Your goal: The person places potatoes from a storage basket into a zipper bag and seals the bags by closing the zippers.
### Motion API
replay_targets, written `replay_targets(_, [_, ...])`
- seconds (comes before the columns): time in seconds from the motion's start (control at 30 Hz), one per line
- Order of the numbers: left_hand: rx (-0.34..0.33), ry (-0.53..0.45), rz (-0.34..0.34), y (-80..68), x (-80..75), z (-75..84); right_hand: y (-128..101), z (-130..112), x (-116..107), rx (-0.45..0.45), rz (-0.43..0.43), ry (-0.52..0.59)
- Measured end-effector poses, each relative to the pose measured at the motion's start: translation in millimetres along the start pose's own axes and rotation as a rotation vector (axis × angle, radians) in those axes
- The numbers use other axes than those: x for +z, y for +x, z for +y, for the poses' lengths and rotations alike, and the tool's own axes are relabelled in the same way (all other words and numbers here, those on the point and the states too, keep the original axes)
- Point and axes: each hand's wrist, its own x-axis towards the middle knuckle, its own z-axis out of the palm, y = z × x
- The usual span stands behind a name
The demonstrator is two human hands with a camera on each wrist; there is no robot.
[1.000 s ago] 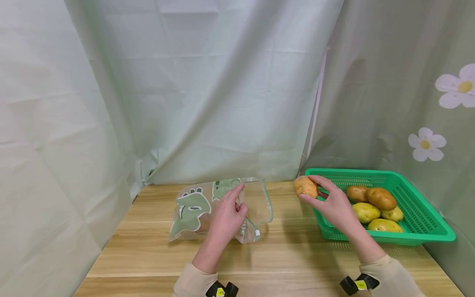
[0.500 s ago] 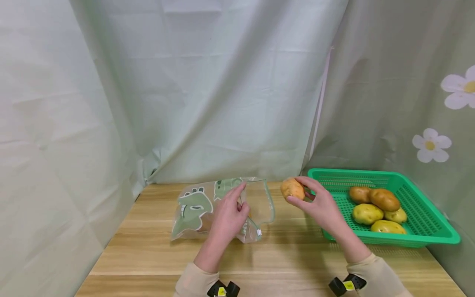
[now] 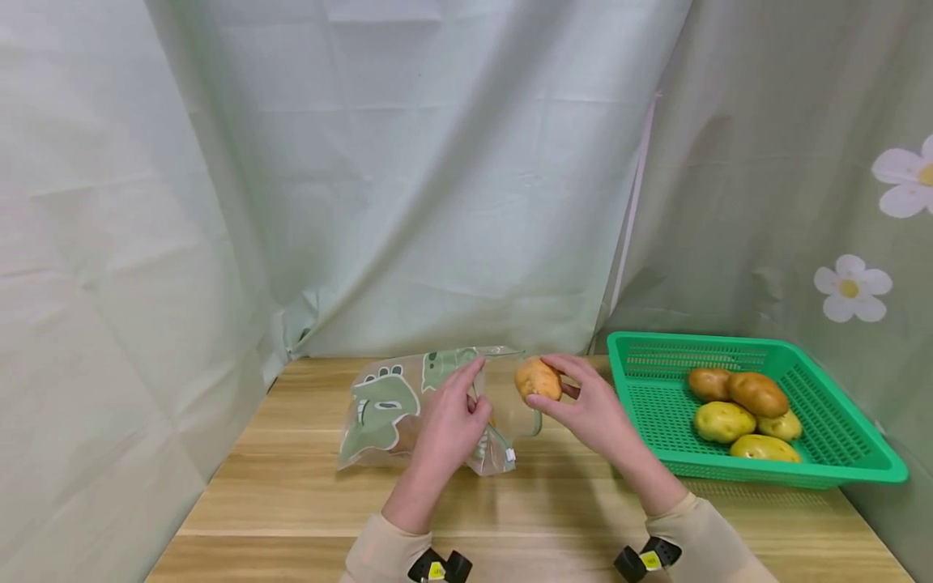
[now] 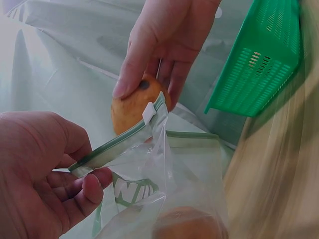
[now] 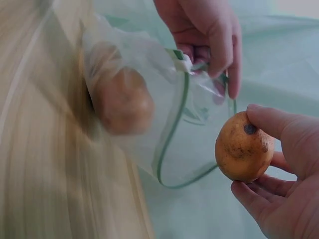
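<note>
My left hand (image 3: 450, 425) pinches the upper edge of a clear zip bag (image 3: 379, 417) printed with green dinosaurs. The bag lies on the wooden table, its mouth held apart toward the right and edged by a green zip strip with a white slider (image 4: 149, 113). Inside it, blurred through the plastic, shows a brownish potato (image 5: 124, 102). Between thumb and fingers my right hand (image 3: 594, 409) grips an orange-brown potato (image 3: 538, 380) with a dark spot. In the right wrist view that potato is just outside the bag's mouth.
A green plastic basket (image 3: 641, 461) stands at the right of the wooden table (image 3: 291, 518). Several potatoes lie in it, brown ones (image 3: 758, 393) behind yellow ones (image 3: 724, 422). Pale curtains (image 3: 466, 202) hang behind the table and along both sides.
My right hand has carried the potato leftward from beside the basket to the bag's mouth. The left hand and the bag have stayed nearly where they were.
</note>
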Motion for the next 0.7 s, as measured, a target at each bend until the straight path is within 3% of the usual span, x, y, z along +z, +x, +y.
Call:
replay_targets(0.37, [0.009, 0.001, -0.002, 1.1, -1.4, -0.1, 7, -3, 29, 0.006, -0.04, 0.018])
replay_targets(0.7, [0.01, -0.001, 0.007, 0.3, -1.8, 0.1, 11, -9, 45, -0.042, 0.003, -0.12])
